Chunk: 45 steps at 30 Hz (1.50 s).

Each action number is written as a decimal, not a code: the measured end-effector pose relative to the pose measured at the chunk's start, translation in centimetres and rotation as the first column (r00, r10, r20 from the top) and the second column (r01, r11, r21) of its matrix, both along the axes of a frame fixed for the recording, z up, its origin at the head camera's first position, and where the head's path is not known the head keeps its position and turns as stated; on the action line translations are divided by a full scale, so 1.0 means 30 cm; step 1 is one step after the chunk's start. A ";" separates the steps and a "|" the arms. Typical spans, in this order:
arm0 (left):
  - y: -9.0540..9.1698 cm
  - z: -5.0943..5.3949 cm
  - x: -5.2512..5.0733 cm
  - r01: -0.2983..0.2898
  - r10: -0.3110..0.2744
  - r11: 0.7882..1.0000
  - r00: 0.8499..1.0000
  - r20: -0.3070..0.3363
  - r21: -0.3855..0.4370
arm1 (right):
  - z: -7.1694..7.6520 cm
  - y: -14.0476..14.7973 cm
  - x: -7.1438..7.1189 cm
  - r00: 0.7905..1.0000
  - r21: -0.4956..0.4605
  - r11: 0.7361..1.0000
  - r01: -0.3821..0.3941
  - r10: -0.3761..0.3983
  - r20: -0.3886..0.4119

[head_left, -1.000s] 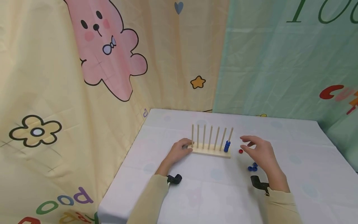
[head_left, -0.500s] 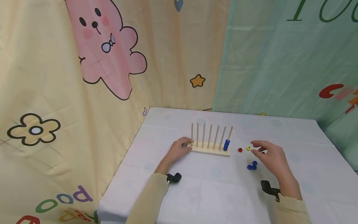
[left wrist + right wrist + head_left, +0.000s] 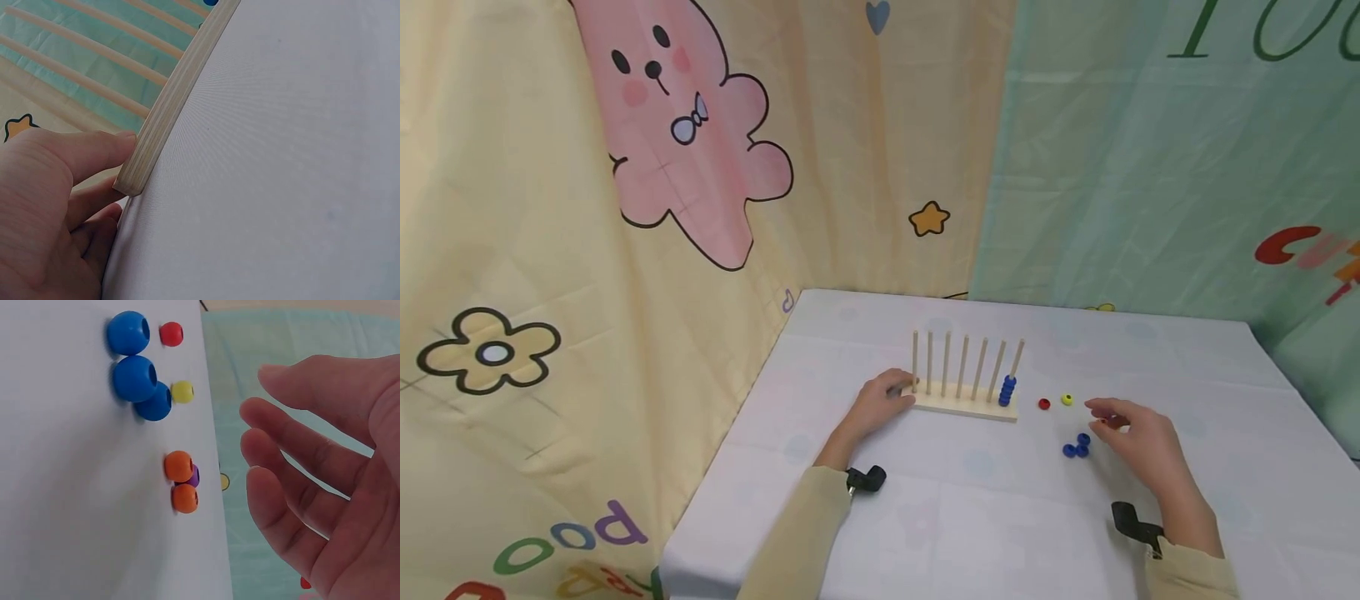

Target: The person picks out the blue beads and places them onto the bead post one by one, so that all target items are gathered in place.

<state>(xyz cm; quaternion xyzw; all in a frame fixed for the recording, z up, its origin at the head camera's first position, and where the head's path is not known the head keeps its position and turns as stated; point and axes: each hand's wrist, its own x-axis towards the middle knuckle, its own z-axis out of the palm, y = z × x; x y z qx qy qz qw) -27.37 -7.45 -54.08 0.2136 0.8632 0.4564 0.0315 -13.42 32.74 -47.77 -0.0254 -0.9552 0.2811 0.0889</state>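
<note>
The left hand [image 3: 876, 406] grips one end of the rack [image 3: 962, 407], thumb laid on its edge and fingers curled beneath or behind it. The right hand [image 3: 1144, 437] is free of any hold, its thumb and loosely bent fingers well apart, near the loose beads and clear of them in its wrist view.

The rack stands upright on the table [image 3: 925, 542], with a stack of blue beads [image 3: 1006, 392] on the peg farthest from the left hand. Between rack and right hand lie a red bead [image 3: 1044, 404] and a yellow bead [image 3: 1067, 400], apart from each other. Three loose blue beads [image 3: 1082, 451] cluster nearer the person. Two orange beads [image 3: 179, 466] sit close together with a purple bead [image 3: 195, 477] partly hidden behind them; from the head view the right hand covers most of that group. A black mount [image 3: 867, 479] juts from the left cuff, and another [image 3: 1135, 527] from the right.

The rack is pale wood: a flat bar with layered grain along its edge and seven thin, round pegs. The beads are round and smooth, with bored holes. The table's white cover shows faint spots and creases. Behind hang a creased cream cloth [image 3: 850, 125], printed with cartoon figures, and a green cloth [image 3: 1112, 167].
</note>
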 end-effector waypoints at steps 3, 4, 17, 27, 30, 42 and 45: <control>-0.006 0.001 0.004 -0.007 0.007 1.000 1.000 0.002 -0.003 | -0.021 0.007 0.003 0.999 0.006 1.000 -0.009 0.008 0.044; -0.008 0.000 0.005 -0.008 0.008 1.000 1.000 0.000 -0.005 | -0.028 0.009 0.004 0.998 0.005 1.000 -0.009 0.009 0.064; -0.002 -0.005 -0.001 0.003 -0.003 1.000 1.000 -0.002 -0.006 | -0.086 0.020 -0.003 0.985 -0.022 0.999 0.028 -0.024 0.173; 0.000 -0.009 -0.003 -0.001 0.001 1.000 1.000 -0.012 -0.014 | -0.112 0.011 -0.014 0.989 -0.018 1.000 0.009 -0.007 0.151; 0.000 -0.010 -0.006 -0.003 0.003 1.000 1.000 -0.013 -0.015 | -0.114 0.009 -0.016 0.989 -0.013 1.000 0.006 -0.004 0.147; 0.000 -0.011 -0.003 0.000 -0.001 1.000 1.000 -0.019 -0.021 | -0.107 0.019 -0.011 0.991 0.043 0.999 0.004 -0.010 0.133; 0.000 -0.005 0.001 -0.002 0.001 1.000 1.000 -0.019 -0.023 | -0.110 0.021 -0.015 0.991 0.053 0.999 0.000 -0.007 0.130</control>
